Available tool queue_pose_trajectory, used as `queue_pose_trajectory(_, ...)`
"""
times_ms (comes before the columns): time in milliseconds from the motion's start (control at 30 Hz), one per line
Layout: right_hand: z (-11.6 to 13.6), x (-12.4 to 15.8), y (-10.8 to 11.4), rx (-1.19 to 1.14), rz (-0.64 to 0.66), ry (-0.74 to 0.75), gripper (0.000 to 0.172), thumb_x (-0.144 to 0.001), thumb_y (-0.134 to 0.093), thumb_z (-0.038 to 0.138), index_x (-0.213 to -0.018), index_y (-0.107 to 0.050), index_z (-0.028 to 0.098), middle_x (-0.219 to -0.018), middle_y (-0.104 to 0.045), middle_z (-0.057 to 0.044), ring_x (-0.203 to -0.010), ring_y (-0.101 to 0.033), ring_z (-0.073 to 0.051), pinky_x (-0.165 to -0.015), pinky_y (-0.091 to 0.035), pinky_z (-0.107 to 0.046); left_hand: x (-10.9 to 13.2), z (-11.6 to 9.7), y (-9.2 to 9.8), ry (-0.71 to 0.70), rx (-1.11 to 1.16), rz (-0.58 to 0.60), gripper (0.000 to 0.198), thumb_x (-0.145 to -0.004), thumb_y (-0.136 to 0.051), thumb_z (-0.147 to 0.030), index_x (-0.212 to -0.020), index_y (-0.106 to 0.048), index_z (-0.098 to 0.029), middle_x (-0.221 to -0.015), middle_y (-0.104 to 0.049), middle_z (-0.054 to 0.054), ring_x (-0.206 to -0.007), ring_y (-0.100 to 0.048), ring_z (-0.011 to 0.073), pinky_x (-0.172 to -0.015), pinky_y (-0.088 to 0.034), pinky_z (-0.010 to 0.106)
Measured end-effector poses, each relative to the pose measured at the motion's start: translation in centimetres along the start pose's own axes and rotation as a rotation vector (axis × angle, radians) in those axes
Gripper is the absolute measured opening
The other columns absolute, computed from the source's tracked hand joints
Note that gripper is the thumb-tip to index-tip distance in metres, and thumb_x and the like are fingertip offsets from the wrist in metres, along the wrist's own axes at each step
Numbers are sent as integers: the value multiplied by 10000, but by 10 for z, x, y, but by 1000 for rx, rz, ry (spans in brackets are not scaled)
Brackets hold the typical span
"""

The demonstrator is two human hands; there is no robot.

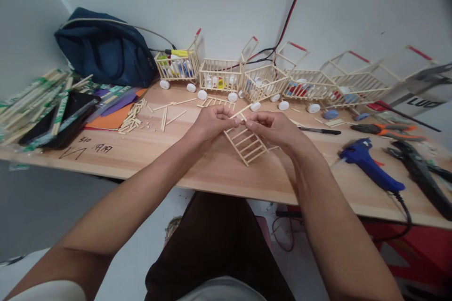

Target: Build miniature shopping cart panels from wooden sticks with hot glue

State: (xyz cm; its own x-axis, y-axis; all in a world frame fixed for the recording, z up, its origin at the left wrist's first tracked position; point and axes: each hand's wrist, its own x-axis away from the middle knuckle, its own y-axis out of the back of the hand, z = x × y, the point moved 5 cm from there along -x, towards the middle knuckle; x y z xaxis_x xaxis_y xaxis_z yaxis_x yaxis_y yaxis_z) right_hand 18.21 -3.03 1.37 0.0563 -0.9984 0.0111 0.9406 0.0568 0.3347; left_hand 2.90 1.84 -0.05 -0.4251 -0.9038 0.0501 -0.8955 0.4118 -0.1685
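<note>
My left hand (213,123) and my right hand (273,128) meet above the middle of the wooden table (219,174). Both are closed in a pinch on the upper end of a small ladder-like frame of thin wooden sticks (246,143). Its lower end rests on the table just below my fingers. Another stick panel (215,101) lies flat behind my left hand. Loose cut sticks (132,117) lie scattered to the left.
Several stick-built toy carts with white wheels (219,77) line the wall. A dark blue bag (106,49) sits back left, chopstick packets (35,99) at far left. A blue glue gun (369,167), orange-handled pliers (388,129) and a black pen (319,130) lie right.
</note>
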Motion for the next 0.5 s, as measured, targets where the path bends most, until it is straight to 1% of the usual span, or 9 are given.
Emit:
queue_pose_trajectory(100,0,0,-3,1,40,-2,312,-681,-747,470,-804,-675,192,-708,-644,-18,-610,-536,-132,-550,-389,-262,-2,2,1,-10,18,-4,316,-558,-841,-200,-739,-593,-122,-640,-666,7,-592,-602,92,-614,-429,218)
queue_pose_trajectory(333,-4,-3,-6,-51,10,0,300,-661,-768,457,-765,-649,202,-694,-639,-5,-612,-542,-127,-549,-401,-255,-2,1,0,2,-6,-6,349,-550,-852,-216,-758,-585,-131,-621,-654,-6,-572,-597,91,-608,-430,214)
queue_pose_trajectory(400,-6,-4,-7,-52,13,-9,307,-655,-769,470,-756,-642,210,-682,-633,-8,-634,-555,-146,-553,-407,-263,-1,1,-2,4,22,10,334,-572,-842,-238,-750,-579,-134,-640,-667,5,-589,-609,98,-629,-448,225)
queue_pose_trajectory(500,-8,-4,-7,-58,1,-21,300,-659,-765,475,-750,-642,217,-665,-628,-13,-651,-565,-165,-552,-411,-269,-1,3,-5,4,53,51,261,-658,-786,-297,-703,-589,-132,-670,-680,26,-623,-619,105,-664,-468,236)
